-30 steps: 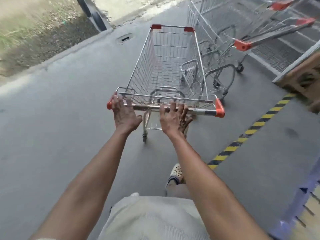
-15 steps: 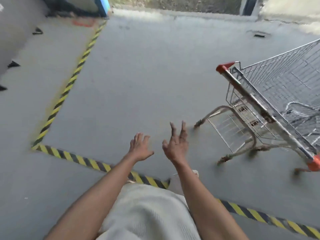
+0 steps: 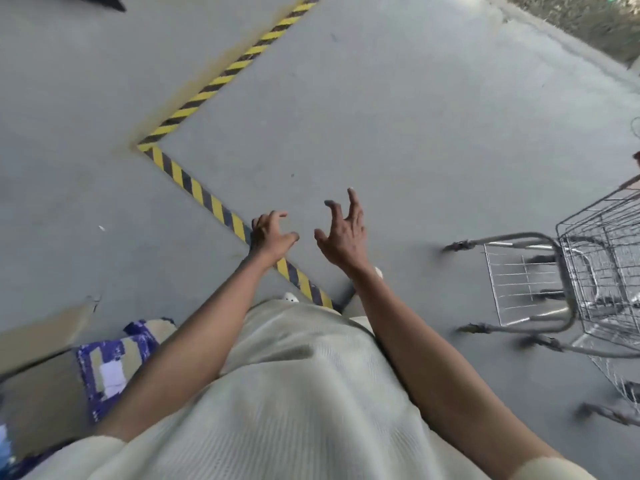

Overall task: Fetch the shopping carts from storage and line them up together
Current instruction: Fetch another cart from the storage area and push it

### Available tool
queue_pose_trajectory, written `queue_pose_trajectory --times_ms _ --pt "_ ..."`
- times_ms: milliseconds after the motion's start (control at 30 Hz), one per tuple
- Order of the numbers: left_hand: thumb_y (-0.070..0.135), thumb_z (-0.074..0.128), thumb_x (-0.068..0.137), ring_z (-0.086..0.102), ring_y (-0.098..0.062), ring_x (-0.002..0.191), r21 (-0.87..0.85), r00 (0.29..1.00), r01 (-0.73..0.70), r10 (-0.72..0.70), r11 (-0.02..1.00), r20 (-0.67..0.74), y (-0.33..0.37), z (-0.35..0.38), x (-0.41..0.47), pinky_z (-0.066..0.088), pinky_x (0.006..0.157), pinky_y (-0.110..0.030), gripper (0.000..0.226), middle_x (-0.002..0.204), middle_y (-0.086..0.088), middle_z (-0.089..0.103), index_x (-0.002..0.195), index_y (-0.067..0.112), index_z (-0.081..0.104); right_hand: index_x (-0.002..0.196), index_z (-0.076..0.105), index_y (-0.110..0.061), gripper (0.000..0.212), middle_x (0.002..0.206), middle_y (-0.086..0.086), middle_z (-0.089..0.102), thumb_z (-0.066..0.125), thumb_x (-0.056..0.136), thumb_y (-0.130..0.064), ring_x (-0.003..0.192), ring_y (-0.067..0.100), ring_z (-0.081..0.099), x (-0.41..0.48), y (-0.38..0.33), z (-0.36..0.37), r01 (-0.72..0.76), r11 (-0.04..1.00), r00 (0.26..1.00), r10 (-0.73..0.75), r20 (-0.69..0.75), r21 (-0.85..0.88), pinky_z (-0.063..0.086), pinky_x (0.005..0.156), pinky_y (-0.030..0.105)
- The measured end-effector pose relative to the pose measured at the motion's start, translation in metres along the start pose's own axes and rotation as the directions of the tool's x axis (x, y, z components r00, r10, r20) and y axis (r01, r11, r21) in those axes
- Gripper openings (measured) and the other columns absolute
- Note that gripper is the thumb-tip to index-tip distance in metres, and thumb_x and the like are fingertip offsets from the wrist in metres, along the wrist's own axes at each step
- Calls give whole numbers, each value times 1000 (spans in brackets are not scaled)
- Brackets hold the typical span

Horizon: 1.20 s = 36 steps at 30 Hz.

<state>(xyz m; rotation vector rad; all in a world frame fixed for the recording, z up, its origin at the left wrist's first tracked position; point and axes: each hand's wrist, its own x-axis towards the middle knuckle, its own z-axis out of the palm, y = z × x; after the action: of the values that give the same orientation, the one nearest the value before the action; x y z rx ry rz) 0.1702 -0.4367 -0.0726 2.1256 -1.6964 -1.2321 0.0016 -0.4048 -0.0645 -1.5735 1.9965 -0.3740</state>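
Note:
A wire shopping cart (image 3: 595,271) stands at the right edge of the head view, only its lower frame, wheels and part of the basket showing. My left hand (image 3: 270,233) hangs in the air over the striped floor tape, fingers loosely curled and holding nothing. My right hand (image 3: 344,233) is raised beside it with fingers spread, also holding nothing. Both hands are well to the left of the cart and touch nothing.
Yellow-and-black hazard tape (image 3: 207,202) marks a corner on the grey concrete floor (image 3: 415,116). Cardboard and a blue-and-white patterned bag (image 3: 110,355) lie at the lower left. A curb with dirt (image 3: 588,19) runs along the upper right.
Both hands let go of the cart handle a second ago. I have turned left, so the cart has slid to the right edge of view and the cardboard has come into sight.

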Motion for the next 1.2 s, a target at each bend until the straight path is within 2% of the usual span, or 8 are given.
queue_pose_trajectory --times_ms 267,600,733,867,1000,1067,1133,1200 --pt "36 69 69 54 -23 126 -294 969 -35 -39 955 -243 -31 -73 29 46 105 -41 63 125 -6 64 129 18 63 146 45 -23 63 168 7 3 68 88 -30 154 28 13 52 -86 27 140 990 987 -140 84 0 41 100 49" --pt "22 78 82 59 -2 113 -481 914 23 -213 876 -345 -63 -191 136 44 87 -14 42 119 5 67 123 21 66 145 46 -23 62 165 8 13 71 89 -32 150 30 22 226 -219 73 374 927 890 -366 273 26 48 99 52" --pt "26 74 84 62 -2 108 -620 855 96 -383 778 -349 -63 -254 194 49 90 -23 29 113 8 71 112 23 72 144 48 -21 57 162 9 18 69 92 -33 148 31 27 311 -295 76 454 890 845 -445 298 43 50 95 51" --pt "27 74 84 63 9 100 -723 727 32 -513 690 -457 -72 -311 224 48 84 -17 20 104 16 73 104 26 74 139 54 -16 52 156 13 30 70 91 -29 140 34 37 355 -366 98 530 841 768 -531 359 111 47 98 46" --pt "27 76 82 68 1 98 -768 728 -62 -497 637 -472 -74 -325 239 51 87 -21 16 98 13 76 98 27 76 132 61 -10 48 147 20 41 75 88 -24 139 35 38 380 -380 113 525 822 772 -569 285 221 39 103 38" --pt "25 76 83 69 0 93 -887 545 -25 -738 460 -398 -139 -404 278 51 81 -21 16 96 11 77 99 27 76 129 63 -8 47 142 22 46 76 86 -21 138 36 39 419 -492 190 591 772 610 -617 496 233 36 104 35" --pt "19 76 85 69 0 88 -907 551 -67 -743 416 -381 -139 -401 276 48 75 -18 18 97 6 77 103 21 76 128 64 -8 46 137 23 50 77 86 -20 136 36 40 421 -496 190 602 769 610 -617 497 215 36 107 36" --pt "14 75 87 70 1 86 -909 550 -127 -735 396 -397 -149 -420 292 47 70 -14 20 98 2 77 106 13 76 127 65 -8 44 134 23 52 77 87 -22 135 35 40 438 -520 209 645 724 529 -653 541 244 37 108 37"
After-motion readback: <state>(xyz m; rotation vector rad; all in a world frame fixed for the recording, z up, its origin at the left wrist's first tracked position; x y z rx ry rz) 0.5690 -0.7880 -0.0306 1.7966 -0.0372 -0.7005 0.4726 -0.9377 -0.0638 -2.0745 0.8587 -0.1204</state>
